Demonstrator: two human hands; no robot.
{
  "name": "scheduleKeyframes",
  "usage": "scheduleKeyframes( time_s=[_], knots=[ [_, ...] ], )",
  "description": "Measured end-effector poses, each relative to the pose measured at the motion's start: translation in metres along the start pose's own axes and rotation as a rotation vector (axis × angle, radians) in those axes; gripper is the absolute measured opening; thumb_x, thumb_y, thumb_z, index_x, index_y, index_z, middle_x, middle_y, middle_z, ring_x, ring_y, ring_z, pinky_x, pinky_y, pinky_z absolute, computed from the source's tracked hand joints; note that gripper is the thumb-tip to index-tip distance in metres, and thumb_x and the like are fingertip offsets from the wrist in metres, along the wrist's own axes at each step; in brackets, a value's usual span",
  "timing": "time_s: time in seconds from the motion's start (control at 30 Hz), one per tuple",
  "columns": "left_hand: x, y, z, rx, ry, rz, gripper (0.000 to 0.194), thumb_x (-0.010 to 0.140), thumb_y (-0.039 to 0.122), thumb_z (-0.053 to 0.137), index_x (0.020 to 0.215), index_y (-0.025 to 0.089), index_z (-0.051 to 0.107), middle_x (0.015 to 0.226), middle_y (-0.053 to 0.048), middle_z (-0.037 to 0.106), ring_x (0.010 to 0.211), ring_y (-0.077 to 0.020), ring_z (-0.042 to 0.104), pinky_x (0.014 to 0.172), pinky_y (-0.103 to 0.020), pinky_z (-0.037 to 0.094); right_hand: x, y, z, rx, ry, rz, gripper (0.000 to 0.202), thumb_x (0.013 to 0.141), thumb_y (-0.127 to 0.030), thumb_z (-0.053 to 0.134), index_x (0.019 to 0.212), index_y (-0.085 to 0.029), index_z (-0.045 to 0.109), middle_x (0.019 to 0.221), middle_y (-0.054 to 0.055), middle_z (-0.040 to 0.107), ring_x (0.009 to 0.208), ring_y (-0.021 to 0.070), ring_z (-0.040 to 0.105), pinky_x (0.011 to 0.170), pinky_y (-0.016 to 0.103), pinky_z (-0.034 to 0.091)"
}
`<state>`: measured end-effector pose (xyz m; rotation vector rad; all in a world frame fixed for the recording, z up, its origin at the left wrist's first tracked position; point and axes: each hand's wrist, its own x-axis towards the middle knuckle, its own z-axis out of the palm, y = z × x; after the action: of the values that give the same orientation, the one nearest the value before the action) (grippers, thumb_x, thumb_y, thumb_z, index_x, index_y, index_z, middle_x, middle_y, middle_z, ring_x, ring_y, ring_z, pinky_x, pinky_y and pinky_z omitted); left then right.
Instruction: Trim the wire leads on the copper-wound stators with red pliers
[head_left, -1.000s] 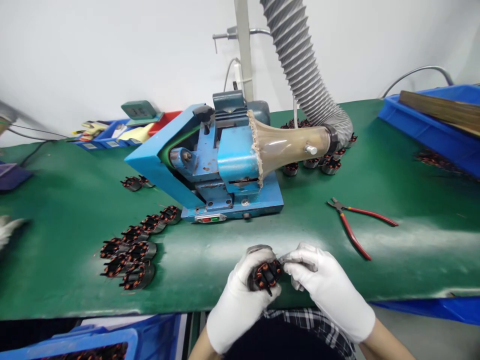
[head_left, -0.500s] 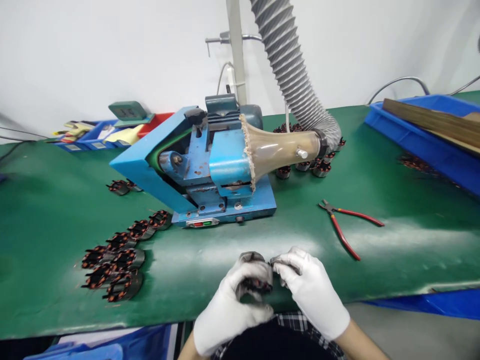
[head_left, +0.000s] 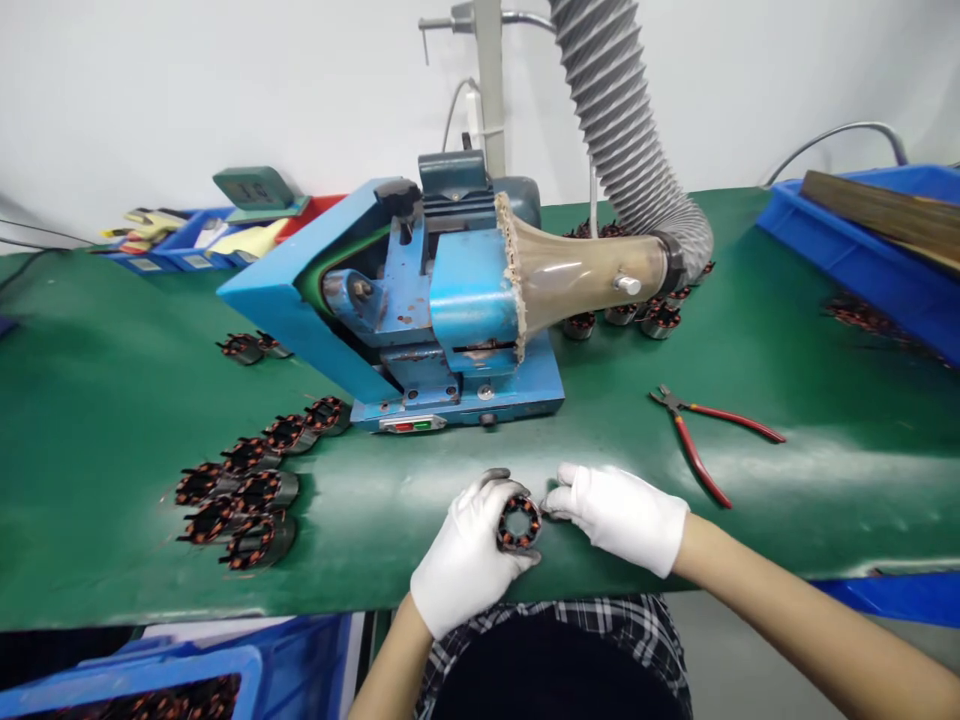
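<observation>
My gloved left hand is wrapped round a motor stator, a short metal ring with copper windings and black insulation. Its open face is turned up towards me, and green shows through the middle. Just right of the ring, my gloved right hand has its fingers drawn together, the tips close to the stator's edge. Whatever sits between those fingertips is too small to make out. Red-handled cutting pliers lie spread on the green table, beyond my right hand.
A blue belt-driven machine with a clear funnel and grey hose stands ahead. Several stators sit at left, others behind the funnel. Blue trays stand at far right; a blue bin is below the table's front edge.
The stator has been turned so its open face points up at me. My right hand has swung flatter, its forearm now coming in from the right. The view has shifted slightly.
</observation>
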<state>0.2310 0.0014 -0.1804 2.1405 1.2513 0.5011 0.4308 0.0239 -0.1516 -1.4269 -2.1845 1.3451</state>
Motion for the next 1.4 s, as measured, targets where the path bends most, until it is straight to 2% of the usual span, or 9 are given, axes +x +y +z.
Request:
scheduleKeyframes(
  time_s=[0.17,0.3,0.47,0.6,0.73,0.8,0.93,1.0,1.4],
  knots=[
    [0.000,0.001,-0.006,-0.029,-0.040,-0.013,0.051,0.058,0.016,0.072,0.104,0.022,0.050,0.109,-0.007,0.055,0.117,-0.0293,0.041,0.094,-0.046,0.038,-0.024,0.027,-0.045,-0.539,-0.078,-0.090,0.026,0.078,-0.005,0.046,0.080,-0.019,0.068,0.077,0.005,0.056,0.061,0.0163,0.053,0.060,0.027,0.038],
    [0.000,0.018,-0.008,-0.106,-0.029,0.002,0.067,0.057,0.021,0.072,0.118,0.021,0.043,0.123,-0.010,0.046,0.119,-0.0288,0.038,0.097,-0.044,0.036,-0.043,0.060,-0.072,-0.684,0.264,0.213,0.024,0.085,-0.032,0.051,0.099,-0.019,0.066,0.094,0.009,0.060,0.084,0.0243,0.056,0.076,0.033,0.042],
    [0.010,0.039,-0.001,0.140,-0.036,-0.006,0.024,0.078,0.012,0.053,0.100,0.022,0.055,0.118,-0.007,0.049,0.107,-0.0257,0.046,0.087,-0.043,0.042,-0.038,0.077,-0.051,-0.989,0.657,0.619,0.073,0.079,-0.062,0.050,0.122,-0.003,0.045,0.107,0.024,0.052,0.094,0.0382,0.048,0.076,0.046,0.036],
    [0.013,0.041,0.007,0.216,-0.082,-0.029,0.018,0.086,0.013,0.043,0.095,0.021,0.056,0.100,-0.005,0.055,0.089,-0.0214,0.051,0.075,-0.036,0.043,-0.029,0.076,-0.033,-0.927,0.757,0.704,0.062,0.086,-0.058,0.037,0.113,-0.004,0.052,0.087,0.021,0.054,0.078,0.0358,0.051,0.060,0.038,0.036],
    [0.014,0.038,0.010,0.197,-0.075,-0.077,0.018,0.085,0.014,0.043,0.089,0.023,0.057,0.088,-0.002,0.054,0.081,-0.0199,0.049,0.069,-0.033,0.039,-0.036,0.067,-0.025,-0.613,0.821,0.723,0.035,0.084,-0.037,0.043,0.108,-0.014,0.054,0.094,0.015,0.056,0.078,0.0289,0.056,0.059,0.033,0.039],
    [0.014,0.038,0.010,0.185,-0.071,-0.093,0.017,0.085,0.014,0.043,0.087,0.024,0.058,0.087,-0.001,0.054,0.080,-0.0199,0.048,0.067,-0.032,0.037,-0.049,0.057,-0.017,-0.413,0.738,0.708,0.032,0.082,-0.030,0.043,0.109,-0.017,0.052,0.095,0.012,0.057,0.077,0.0269,0.057,0.062,0.033,0.041],
    [0.016,0.039,0.009,0.170,-0.079,-0.107,0.016,0.085,0.015,0.044,0.085,0.024,0.057,0.086,-0.001,0.053,0.078,-0.0198,0.047,0.066,-0.032,0.035,-0.078,0.033,0.007,0.148,0.172,0.508,0.027,0.080,-0.037,0.049,0.099,-0.020,0.055,0.076,0.003,0.061,0.069,0.0229,0.058,0.064,0.031,0.045],
    [0.017,0.039,0.009,0.171,-0.083,-0.112,0.016,0.085,0.015,0.044,0.086,0.025,0.057,0.086,-0.001,0.053,0.078,-0.0199,0.047,0.066,-0.032,0.035,-0.085,0.022,0.017,0.302,0.008,0.412,0.024,0.081,-0.038,0.050,0.093,-0.018,0.058,0.070,0.001,0.060,0.068,0.0214,0.057,0.067,0.029,0.046],
    [0.017,0.039,0.008,0.172,-0.086,-0.103,0.017,0.084,0.013,0.044,0.089,0.025,0.056,0.086,-0.001,0.052,0.082,-0.0207,0.047,0.070,-0.033,0.036,-0.076,0.008,0.035,0.246,0.035,0.416,0.025,0.083,-0.039,0.049,0.093,-0.018,0.059,0.077,0.004,0.061,0.069,0.0227,0.056,0.070,0.031,0.044]
  ],
)
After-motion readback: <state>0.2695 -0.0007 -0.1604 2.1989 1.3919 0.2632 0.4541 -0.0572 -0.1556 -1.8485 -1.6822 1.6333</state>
